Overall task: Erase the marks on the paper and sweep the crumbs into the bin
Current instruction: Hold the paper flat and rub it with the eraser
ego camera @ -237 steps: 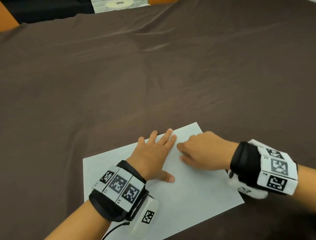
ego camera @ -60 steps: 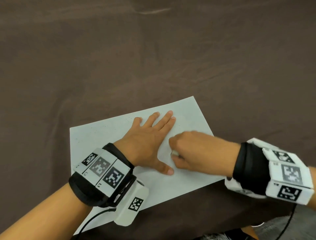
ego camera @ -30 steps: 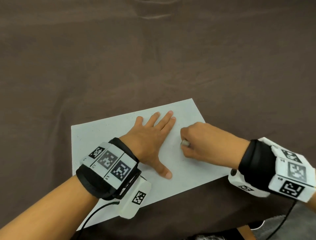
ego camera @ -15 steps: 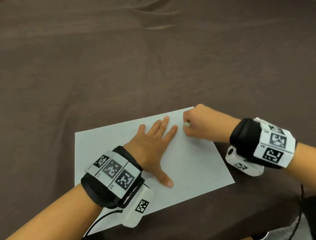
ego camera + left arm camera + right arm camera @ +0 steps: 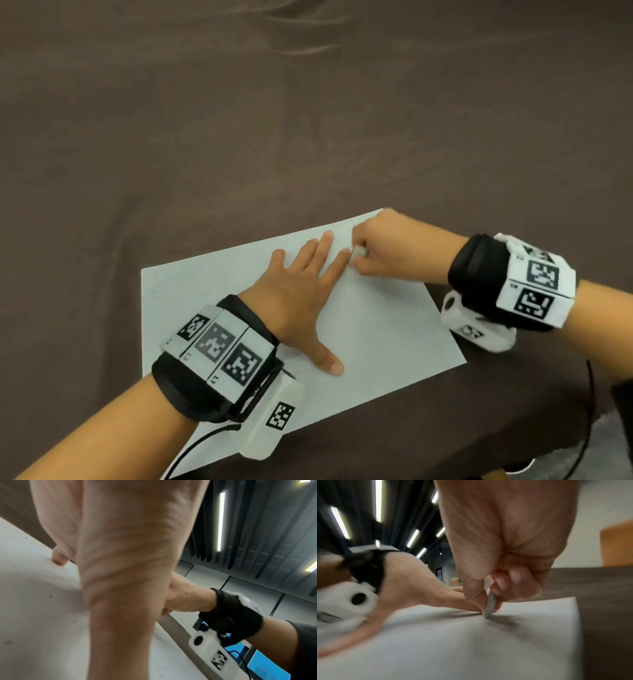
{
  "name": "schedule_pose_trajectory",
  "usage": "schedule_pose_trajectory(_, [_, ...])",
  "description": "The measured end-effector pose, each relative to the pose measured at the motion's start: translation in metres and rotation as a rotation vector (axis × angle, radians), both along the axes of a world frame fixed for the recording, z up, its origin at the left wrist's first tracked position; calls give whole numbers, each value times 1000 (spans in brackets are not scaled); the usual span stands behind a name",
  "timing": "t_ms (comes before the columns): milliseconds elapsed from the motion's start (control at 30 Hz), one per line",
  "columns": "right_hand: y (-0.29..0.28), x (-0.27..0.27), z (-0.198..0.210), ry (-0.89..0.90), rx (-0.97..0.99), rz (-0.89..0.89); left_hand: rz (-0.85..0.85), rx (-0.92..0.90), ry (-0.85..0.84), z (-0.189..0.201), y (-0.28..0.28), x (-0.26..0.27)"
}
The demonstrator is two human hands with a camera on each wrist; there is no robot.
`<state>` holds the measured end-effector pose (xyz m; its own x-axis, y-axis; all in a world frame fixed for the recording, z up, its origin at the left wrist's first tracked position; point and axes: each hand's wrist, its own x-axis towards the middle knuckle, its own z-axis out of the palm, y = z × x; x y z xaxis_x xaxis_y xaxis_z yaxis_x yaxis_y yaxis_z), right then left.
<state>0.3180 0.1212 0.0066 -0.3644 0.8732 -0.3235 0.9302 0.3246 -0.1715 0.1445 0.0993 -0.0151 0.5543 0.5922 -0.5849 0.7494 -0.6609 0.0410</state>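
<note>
A white sheet of paper (image 5: 376,329) lies on the dark brown tablecloth (image 5: 308,120). My left hand (image 5: 301,284) presses flat on the paper with fingers spread and straight. My right hand (image 5: 383,250) pinches a small grey eraser (image 5: 359,251) near the paper's far right corner, just off the left fingertips. In the right wrist view the eraser (image 5: 490,605) stands on edge between thumb and fingers, its tip touching the paper (image 5: 471,642). Tiny dark crumbs (image 5: 50,596) dot the paper (image 5: 34,615) in the left wrist view. No bin is in view.
The brown tablecloth covers the table all around the paper, with a few creases (image 5: 301,51) at the far side. A black cable (image 5: 191,448) trails from my left wrist unit over the paper's near edge. The table's near edge (image 5: 513,469) shows at bottom right.
My right hand has carried the eraser from the paper's middle up to its far right corner, then slightly back toward the left fingertips. The left hand stays pressed flat on the paper.
</note>
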Motion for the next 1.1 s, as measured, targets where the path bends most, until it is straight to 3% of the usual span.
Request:
schedule_pose_trajectory(133, [2,17,5,-22,54,-84,17,-17,-39,-1,1,-2])
schedule_pose_trajectory(333, [-86,25,24,-26,-40,52,-10,-6,-114,-3,-2,-15])
schedule_pose_trajectory(567, [-116,15,6,-93,-127,31,-331,-18,-265,-8,-44,-2])
schedule_pose_trajectory(667, [-116,10,9,-132,-119,68,-277,38,-207,-17,-42,-12])
schedule_pose_trajectory(800, [-120,15,8,-169,-171,101,-29,136,-38,-14,-13,-27])
schedule_pose_trajectory(967, [-117,10,7,-230,-190,147,-292,46,-181,-17,-33,-3])
schedule_pose_trajectory(1033, [-117,12,7,-224,-202,147,-269,57,-185,-20,-26,-4])
schedule_pose_trajectory(1100, [-117,14,7,-188,-197,149,-140,99,-107,-21,-9,-10])
